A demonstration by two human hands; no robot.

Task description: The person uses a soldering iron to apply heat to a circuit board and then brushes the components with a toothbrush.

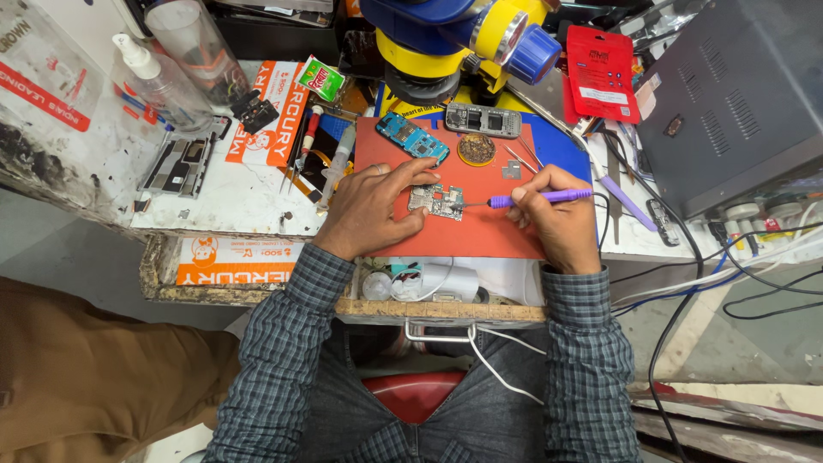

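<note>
A small grey circuit board [437,201] lies on a red work mat [489,236]. My left hand [370,208] rests on the mat and presses the board's left edge with its fingertips. My right hand [555,214] grips a purple soldering iron [540,198] like a pen, its metal tip touching the board's right side. A blue phone board [412,137] and a grey phone frame [483,120] lie at the mat's far edge, beside a round brass tip cleaner [476,148].
A blue and yellow microscope head [467,34] hangs over the mat's far edge. A grey power unit [737,94] stands at the right with cables [729,274] trailing down. Spray bottle [159,77], tools and a red packet [603,73] crowd the bench. An open drawer [429,291] sits below the mat.
</note>
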